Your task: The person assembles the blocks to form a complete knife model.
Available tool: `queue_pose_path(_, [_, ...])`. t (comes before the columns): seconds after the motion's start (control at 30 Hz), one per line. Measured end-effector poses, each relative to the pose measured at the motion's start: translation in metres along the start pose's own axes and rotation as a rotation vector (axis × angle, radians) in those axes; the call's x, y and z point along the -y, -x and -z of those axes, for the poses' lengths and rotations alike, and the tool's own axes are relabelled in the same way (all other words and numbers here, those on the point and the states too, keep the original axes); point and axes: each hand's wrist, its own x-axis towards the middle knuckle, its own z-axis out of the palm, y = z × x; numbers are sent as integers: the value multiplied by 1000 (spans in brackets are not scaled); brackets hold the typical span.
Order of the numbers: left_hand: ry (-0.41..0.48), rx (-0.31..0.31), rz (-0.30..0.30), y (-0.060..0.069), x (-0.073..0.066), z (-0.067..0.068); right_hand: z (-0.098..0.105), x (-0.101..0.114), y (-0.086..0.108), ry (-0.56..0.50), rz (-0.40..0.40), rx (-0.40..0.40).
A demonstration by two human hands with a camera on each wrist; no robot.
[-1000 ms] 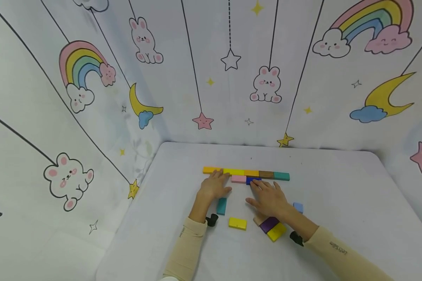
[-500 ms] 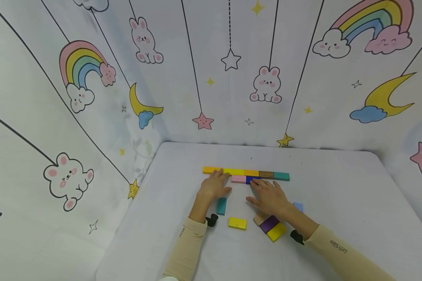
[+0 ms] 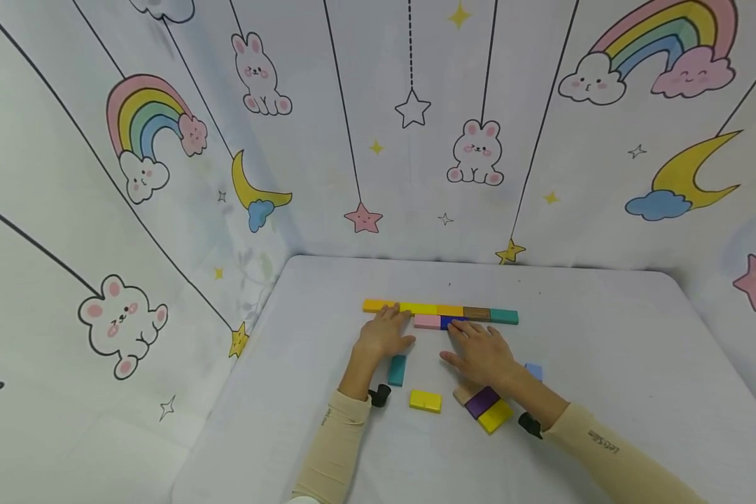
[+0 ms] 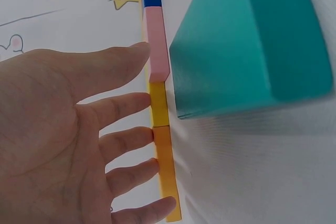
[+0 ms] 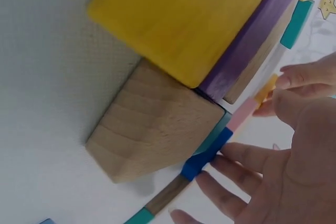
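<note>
A row of blocks runs across the table: orange [image 3: 374, 305], yellow [image 3: 423, 309], brown [image 3: 477, 313] and teal [image 3: 504, 316]. Against its near side lie a pink block [image 3: 427, 321] and a dark blue block [image 3: 446, 323], end to end. My left hand [image 3: 381, 336], fingers spread, touches the row's orange and yellow part; in the left wrist view its thumb is at the pink block [image 4: 157, 45]. The fingers of my right hand [image 3: 484, 355] rest at the dark blue block, also seen in the right wrist view [image 5: 207, 153]. Neither hand grips anything.
Nearer on the table [image 3: 617, 350] lie a teal block [image 3: 397, 370], a yellow one [image 3: 425, 401], and a slanted group with purple [image 3: 482, 402], yellow [image 3: 495, 416] and bare wood. A light blue block [image 3: 533, 372] sits beside my right forearm. A patterned cloth stands behind.
</note>
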Motion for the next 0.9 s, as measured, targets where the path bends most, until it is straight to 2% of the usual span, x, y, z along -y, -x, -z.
queue_pose_path(0.2, [6, 28, 14, -4, 2, -3, 3, 1, -6, -15, -4, -73])
queue_pose_path(0.37, [3, 31, 17, -4, 2, -3, 7, 2, -5, -72, -9, -139])
queue_pose_path(0.63, [-1, 5, 12, 0, -1, -1, 14, 6, 18, -205, -48, -132])
queue_pose_path(0.9, [-21, 27, 11, -3, 1, -2, 20, 7, 45, -212, -31, -132])
